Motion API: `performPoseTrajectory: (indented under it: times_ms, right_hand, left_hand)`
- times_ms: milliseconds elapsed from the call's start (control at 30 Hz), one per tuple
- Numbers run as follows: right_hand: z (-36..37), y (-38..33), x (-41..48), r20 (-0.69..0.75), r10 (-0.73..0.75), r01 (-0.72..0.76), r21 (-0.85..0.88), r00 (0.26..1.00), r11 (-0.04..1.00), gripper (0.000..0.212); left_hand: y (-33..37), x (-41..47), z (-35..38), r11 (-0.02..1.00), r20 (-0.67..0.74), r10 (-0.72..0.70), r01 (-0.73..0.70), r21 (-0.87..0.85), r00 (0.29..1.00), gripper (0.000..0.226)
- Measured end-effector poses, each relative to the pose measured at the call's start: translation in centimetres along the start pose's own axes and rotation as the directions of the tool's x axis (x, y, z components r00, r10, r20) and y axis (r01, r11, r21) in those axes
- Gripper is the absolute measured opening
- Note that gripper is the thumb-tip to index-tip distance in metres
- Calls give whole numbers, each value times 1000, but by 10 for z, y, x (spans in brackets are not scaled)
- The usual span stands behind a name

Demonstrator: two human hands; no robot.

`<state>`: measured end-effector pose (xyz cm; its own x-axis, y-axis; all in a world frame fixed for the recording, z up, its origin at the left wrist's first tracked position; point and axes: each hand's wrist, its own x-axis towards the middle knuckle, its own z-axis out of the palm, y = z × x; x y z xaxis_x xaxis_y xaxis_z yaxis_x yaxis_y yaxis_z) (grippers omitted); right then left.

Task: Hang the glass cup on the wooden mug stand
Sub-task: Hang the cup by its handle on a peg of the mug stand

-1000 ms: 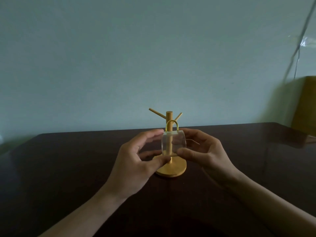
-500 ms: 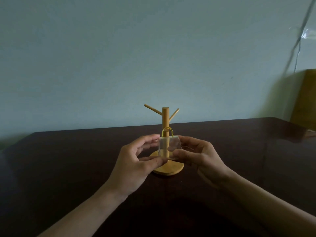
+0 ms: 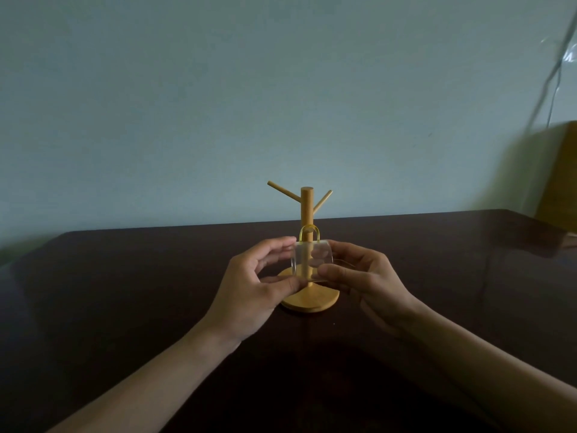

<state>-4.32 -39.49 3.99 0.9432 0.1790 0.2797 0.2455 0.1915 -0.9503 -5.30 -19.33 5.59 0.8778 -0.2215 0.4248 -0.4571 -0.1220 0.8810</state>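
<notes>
Head view:
- Dark wooden table (image 3: 125, 292), far edge against pale blue-green wall (image 3: 218, 104).
- Wooden mug stand (image 3: 307, 254) upright near table centre, closer to far edge than near edge; round base flat on top, centre post w/ two pegs angled up, one to the left, one to the right.
- Glass cup (image 3: 310, 260) held above the base, just in front of the post, post visible thru the clear body.
- Yellow handle (image 3: 309, 233) on top of cup, looping around a short peg end at post front; can't tell if cup weight rests on it.
- Left hand (image 3: 249, 295) pinching cup's left side, thumb at lower edge, fingers curled to upper edge.
- Right hand (image 3: 368, 282) pinching cup's right side, thumb along lower edge, fingers behind the glass.
- Both forearms in from near edge, lifted off tabletop.
- Yellow-brown box-like thing (image 3: 559, 173) past far right corner, partly cut by frame.
- Thin cable (image 3: 543, 89) down wall at upper right.
</notes>
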Motion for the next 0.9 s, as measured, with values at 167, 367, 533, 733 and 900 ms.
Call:
performPoseTrajectory:
  times_ms: [167,367,533,733,900]
  right_hand:
    - [-4,5,3,-2,-4,4,-25,1000,1000,50]
    - [-8,14,8,0,-10,10,-38,1000,999,54]
    - [-13,20,13,-22,-13,10,-102,1000,995,52]
    - [-15,22,17,-42,-17,12,-114,999,993,58]
    - [-17,26,19,-49,-2,-4,-115,999,993,63]
  left_hand:
    - [-3,2,1,1000,5,-1,1,29,1000,55]
    - [-11,6,-1,999,27,-7,6,44,1000,55]
    - [-20,11,1,997,28,-19,17,69,999,52]
    - [-26,16,3,995,29,-38,35,94,999,51]
    - [-26,19,2,994,29,-65,62,89,997,48]
